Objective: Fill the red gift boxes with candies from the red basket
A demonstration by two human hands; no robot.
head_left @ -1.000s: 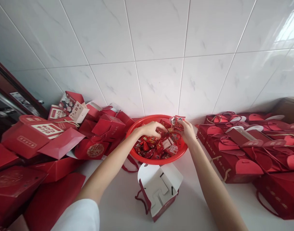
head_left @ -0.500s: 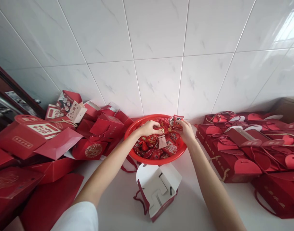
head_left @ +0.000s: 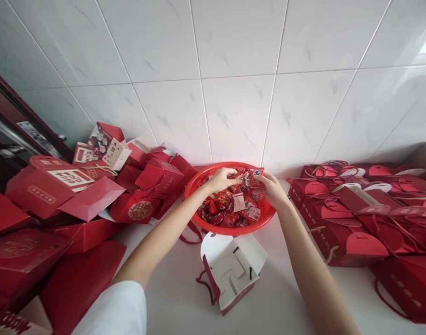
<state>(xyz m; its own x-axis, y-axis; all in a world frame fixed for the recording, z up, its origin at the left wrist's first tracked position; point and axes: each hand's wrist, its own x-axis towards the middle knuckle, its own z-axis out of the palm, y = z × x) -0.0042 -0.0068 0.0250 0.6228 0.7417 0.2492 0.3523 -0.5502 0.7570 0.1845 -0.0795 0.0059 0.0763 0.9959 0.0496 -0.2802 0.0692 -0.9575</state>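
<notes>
A red plastic basket (head_left: 230, 230) stands against the tiled wall, filled with red-wrapped candies (head_left: 223, 200). My right hand (head_left: 275, 190) pinches a small red packet (head_left: 256, 177) with dark and white lettering above the basket's right side. Over the back left of the basket, my left hand (head_left: 222, 180) has its fingers curled among the candies; what lies between the fingertips is too small to make out. Below the basket sits an open gift box (head_left: 230, 274), white inside and dark red outside, with a cord handle hanging at its left.
Red gift boxes and bags (head_left: 160, 179) are heaped on the left of the white tabletop (head_left: 174, 298). Closed red boxes with cord handles (head_left: 338, 228) stand in rows on the right. A dark door frame (head_left: 28, 116) borders the far left.
The view has shifted slightly to the left. My left hand has risen a little from the candies, and my right hand keeps the red packet over the basket.
</notes>
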